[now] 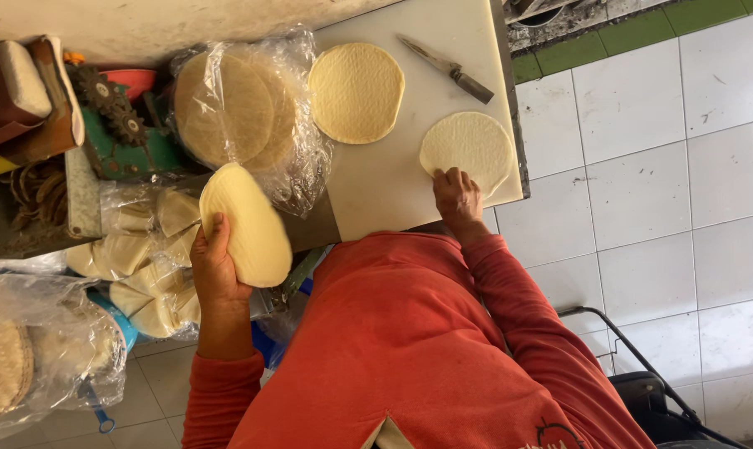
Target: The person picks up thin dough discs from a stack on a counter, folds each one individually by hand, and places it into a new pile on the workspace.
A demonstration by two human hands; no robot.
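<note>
Flat dough rounds handled at a white cutting board (393, 191)

A small stack of pale rounds (243, 224) was gripped in the left hand (214, 266), while the right hand (457, 198) was pressed on the edge of a single round (470, 148). Another round (356, 91) and a knife (445, 68) were seen farther up the board, beside a bagged stack (235, 112).

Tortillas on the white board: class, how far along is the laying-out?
Done: one tortilla lies flat on the white board. In hand: the right hand presses a second tortilla down; the left hand holds a small stack. Left: more in the plastic bag.
</note>
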